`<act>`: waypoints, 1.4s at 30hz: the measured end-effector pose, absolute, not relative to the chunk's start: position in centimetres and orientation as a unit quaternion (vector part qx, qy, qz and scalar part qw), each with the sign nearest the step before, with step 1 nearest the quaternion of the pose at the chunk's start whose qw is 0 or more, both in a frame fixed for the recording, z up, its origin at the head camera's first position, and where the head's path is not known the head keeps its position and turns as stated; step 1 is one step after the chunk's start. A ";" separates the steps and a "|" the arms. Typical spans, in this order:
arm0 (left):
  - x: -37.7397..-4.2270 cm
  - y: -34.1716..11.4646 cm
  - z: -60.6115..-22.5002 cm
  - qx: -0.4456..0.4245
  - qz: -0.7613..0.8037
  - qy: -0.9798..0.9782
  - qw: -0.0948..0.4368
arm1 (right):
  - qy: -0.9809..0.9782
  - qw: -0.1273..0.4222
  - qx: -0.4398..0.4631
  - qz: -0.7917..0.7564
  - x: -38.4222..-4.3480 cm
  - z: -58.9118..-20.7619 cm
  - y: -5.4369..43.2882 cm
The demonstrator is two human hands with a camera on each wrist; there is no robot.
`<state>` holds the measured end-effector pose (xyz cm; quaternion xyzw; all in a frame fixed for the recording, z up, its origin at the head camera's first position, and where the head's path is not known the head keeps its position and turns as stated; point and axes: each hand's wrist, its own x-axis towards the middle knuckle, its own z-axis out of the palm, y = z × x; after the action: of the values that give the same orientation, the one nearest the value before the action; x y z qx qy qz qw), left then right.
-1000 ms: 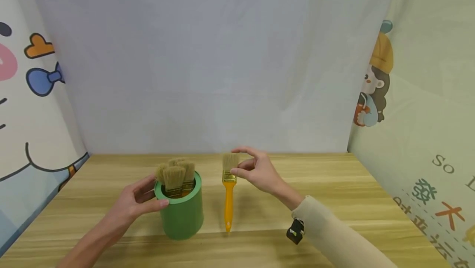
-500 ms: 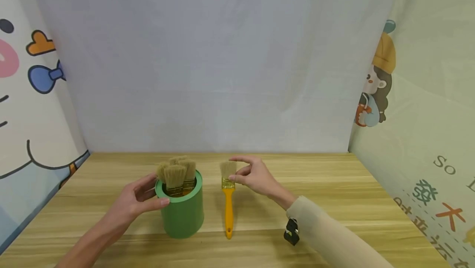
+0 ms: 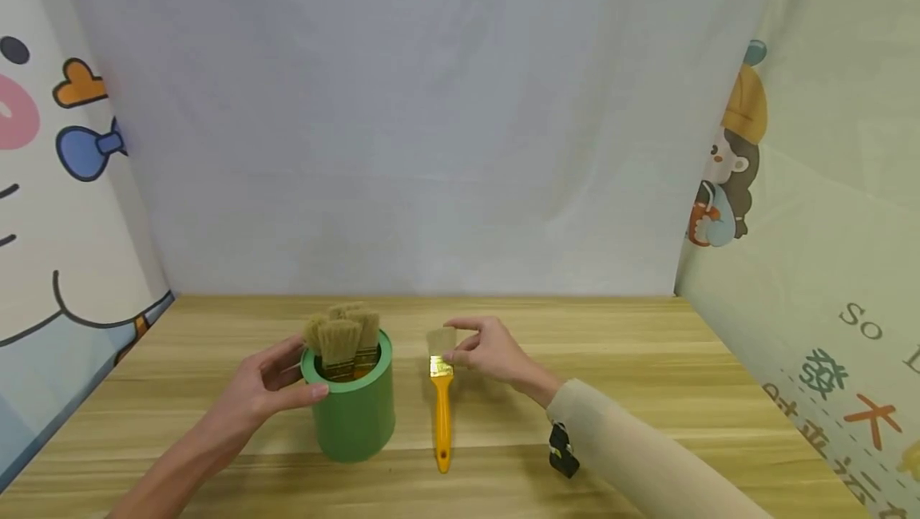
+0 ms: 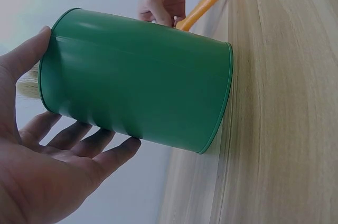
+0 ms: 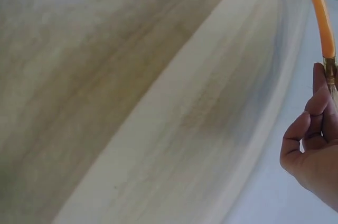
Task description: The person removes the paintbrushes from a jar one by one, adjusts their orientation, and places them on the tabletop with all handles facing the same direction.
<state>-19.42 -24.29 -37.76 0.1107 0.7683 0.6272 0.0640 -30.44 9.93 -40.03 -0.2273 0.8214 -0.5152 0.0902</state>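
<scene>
A green can (image 3: 355, 423) stands upright on the wooden table, several paintbrushes (image 3: 339, 343) sticking out of it bristles up. My left hand (image 3: 255, 395) holds it from the left near the rim; in the left wrist view the thumb and fingers of that hand (image 4: 58, 166) span the can (image 4: 137, 81). To the right of the can, my right hand (image 3: 492, 351) pinches another paintbrush by the metal band below its bristles. Its orange handle (image 3: 443, 423) points toward me. In the right wrist view the handle (image 5: 320, 18) rises above my fingers.
The wooden table (image 3: 625, 391) runs back to a pale grey cloth (image 3: 431, 144). Printed cloths with cartoon figures (image 3: 733, 160) hang at both sides. A black device (image 3: 563, 451) hangs at my right wrist.
My right hand has come down and a little toward me with the paintbrush, its handle end now lower in the head view. The left hand and the can have stayed put.
</scene>
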 end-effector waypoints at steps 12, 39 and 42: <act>-19.5 -24.3 -37.9 0.112 0.628 0.768 0.060 | 0.821 0.121 -0.208 -0.518 -30.8 -41.0 9.6; -19.4 -24.3 -38.0 0.107 0.625 0.771 0.060 | 0.866 0.095 -0.214 -0.442 -31.2 -42.0 9.5; -19.4 -24.3 -38.0 0.107 0.625 0.771 0.061 | 0.870 0.092 -0.213 -0.434 -31.2 -42.0 9.5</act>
<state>-19.39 -24.30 -38.00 0.1070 0.7705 0.6254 0.0610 -31.17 9.49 -41.99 -0.2134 0.8704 -0.4339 0.0924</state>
